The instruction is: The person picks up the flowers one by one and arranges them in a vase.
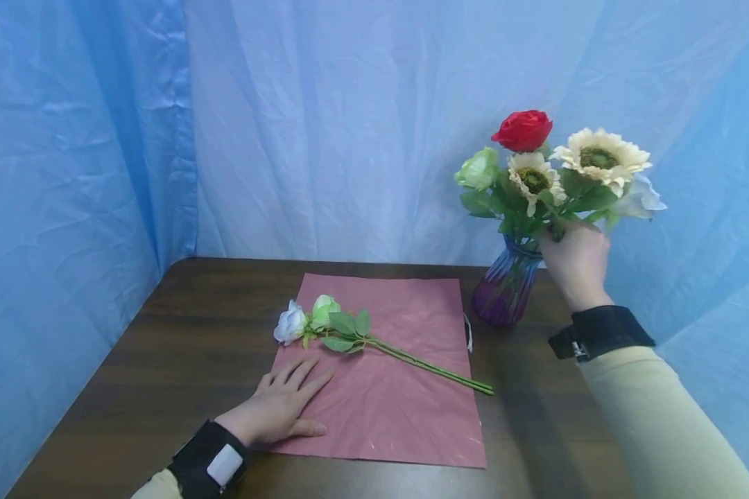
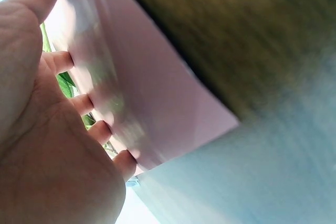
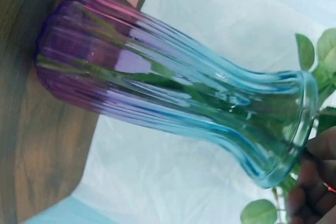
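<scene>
My left hand rests on the lower left of a pink wrapping sheet, its fingers spread and fairly straight. Just beyond the fingertips lie two artificial roses, one pale blue-white and one light green, their stems slanting right across the sheet. At the back right my right hand pinches a flower stem among the leaves, right at the rim of a purple-blue glass vase. Which bloom that stem bears cannot be told. Above it crowd a red rose, cream sunflowers and a green rose.
A dark wooden table carries everything. Pale blue cloth hangs behind and at both sides. A white string shows at the sheet's right edge, near the vase. Another pale bloom leans out at the bouquet's right.
</scene>
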Action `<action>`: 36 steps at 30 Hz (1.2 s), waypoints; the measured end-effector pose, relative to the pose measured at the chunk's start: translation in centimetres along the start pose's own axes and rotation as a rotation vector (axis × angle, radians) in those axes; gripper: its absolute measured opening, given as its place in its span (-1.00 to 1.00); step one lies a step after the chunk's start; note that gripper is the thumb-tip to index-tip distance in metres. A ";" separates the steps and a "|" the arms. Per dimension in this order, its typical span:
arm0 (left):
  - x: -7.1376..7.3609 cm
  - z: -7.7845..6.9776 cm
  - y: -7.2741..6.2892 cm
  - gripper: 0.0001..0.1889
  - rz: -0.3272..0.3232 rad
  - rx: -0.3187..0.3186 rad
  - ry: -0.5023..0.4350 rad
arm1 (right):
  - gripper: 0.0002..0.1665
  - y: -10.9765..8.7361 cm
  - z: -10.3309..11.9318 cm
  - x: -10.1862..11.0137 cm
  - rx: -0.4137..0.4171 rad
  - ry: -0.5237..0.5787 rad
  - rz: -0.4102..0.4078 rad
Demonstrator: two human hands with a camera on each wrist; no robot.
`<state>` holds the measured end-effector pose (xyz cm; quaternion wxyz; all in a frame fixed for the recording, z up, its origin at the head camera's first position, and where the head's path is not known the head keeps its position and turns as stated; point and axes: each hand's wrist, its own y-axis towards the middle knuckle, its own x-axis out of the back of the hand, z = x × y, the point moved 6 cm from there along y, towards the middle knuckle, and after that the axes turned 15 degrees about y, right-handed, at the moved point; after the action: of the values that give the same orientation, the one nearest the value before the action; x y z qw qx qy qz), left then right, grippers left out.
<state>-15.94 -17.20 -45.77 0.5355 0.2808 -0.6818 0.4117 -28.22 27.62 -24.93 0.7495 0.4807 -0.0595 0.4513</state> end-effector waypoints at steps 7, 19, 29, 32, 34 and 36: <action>0.2 0.0 -0.1 -0.06 -0.002 -0.001 0.003 | -0.57 -0.3 -2.2 0.3 -0.185 0.045 0.068; 0.1 0.0 -0.1 -0.06 -0.004 -0.007 -0.010 | -0.53 -0.1 -2.9 0.2 -0.297 0.069 0.063; 0.2 0.0 -0.1 -0.06 -0.012 -0.009 0.000 | -0.56 -0.1 -3.3 1.0 -0.310 0.150 -0.034; 0.2 -0.1 -0.1 -0.06 -0.016 -0.013 0.004 | -0.57 0.0 -3.5 1.3 -0.303 0.147 -0.049; 0.1 -0.1 -0.1 -0.07 -0.017 -0.014 0.005 | -0.57 0.1 -3.7 1.3 -0.331 0.159 -0.045; 0.1 -0.1 -0.1 -0.07 -0.017 -0.014 0.003 | -0.57 0.1 -4.2 1.2 -0.378 0.187 -0.039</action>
<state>-15.83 -17.19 -45.62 0.5421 0.2820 -0.6814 0.4028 -29.01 31.61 -26.48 0.8373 0.2886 -0.0638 0.4600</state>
